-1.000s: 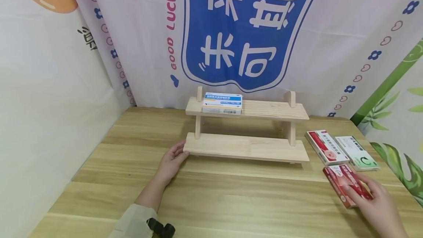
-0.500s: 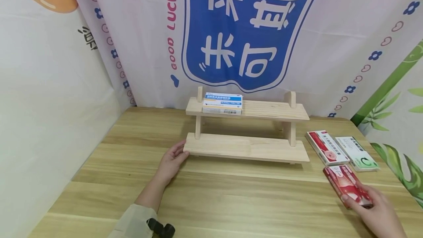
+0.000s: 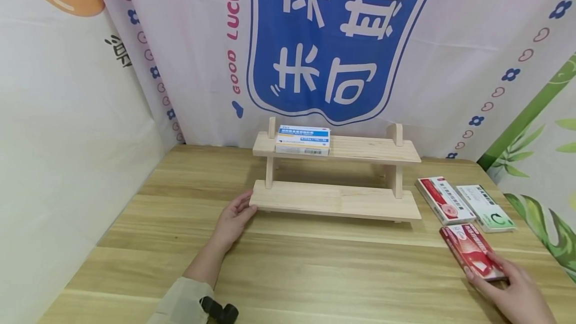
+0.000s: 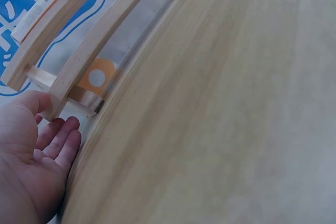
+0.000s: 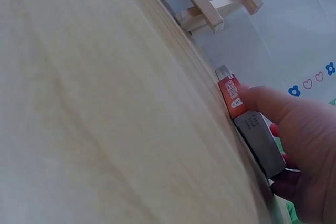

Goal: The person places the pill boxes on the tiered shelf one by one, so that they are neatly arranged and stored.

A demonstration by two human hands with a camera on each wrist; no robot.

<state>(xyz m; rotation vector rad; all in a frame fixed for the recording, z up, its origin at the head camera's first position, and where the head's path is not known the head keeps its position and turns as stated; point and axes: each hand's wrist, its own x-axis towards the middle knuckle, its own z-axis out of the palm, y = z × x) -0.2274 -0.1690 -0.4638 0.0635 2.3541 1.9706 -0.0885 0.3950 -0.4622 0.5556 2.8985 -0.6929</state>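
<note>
My left hand holds the left end of the lower board of a two-tier wooden shelf. In the left wrist view the thumb of that hand lies against the board end, with the other fingers curled below it. On the upper board sits a white and blue medicine box. At the right, my right hand grips a red medicine box by its near end, thumb on the left edge and fingers over the right side. The right wrist view shows that box low at the table, partly hidden by the hand.
Beyond the red box lie a red and white medicine box and a white and green one, side by side on the wooden table. A printed cloth hangs behind the shelf.
My right thumb has slid from the top of the red medicine box to its left edge, and the hand has drawn slightly nearer. The left hand and the shelf have stayed put.
</note>
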